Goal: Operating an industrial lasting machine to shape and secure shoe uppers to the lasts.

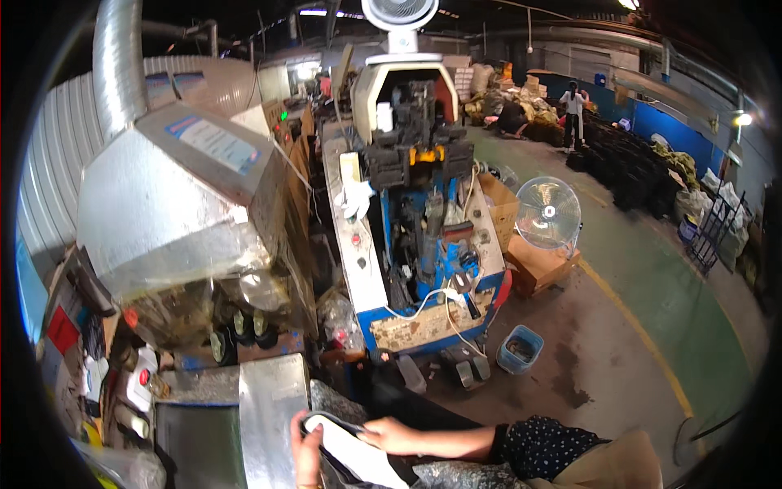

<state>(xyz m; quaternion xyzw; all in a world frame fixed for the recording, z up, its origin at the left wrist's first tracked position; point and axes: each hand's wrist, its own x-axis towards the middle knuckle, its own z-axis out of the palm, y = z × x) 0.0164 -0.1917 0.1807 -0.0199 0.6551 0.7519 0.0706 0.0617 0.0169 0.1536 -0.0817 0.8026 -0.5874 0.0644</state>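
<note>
Low in the head view, a dark shoe upper lies in my two hands, its long white sole-shaped face turned up. My left hand grips its rounded end, with the thumb over the rim. On the opposite edge, the fingers of my right hand pinch the dark border. That forearm comes in from the right, past a dark polka-dot sleeve. Grey patterned cloth lies under my right forearm. The lower end of the upper is partly hidden by the cloth.
A metal-topped bench adjoins my left hand, below a metal hood. Ahead stands a blue-and-white machine. A blue bucket and a fan on a carton are to the right. Another person stands far off.
</note>
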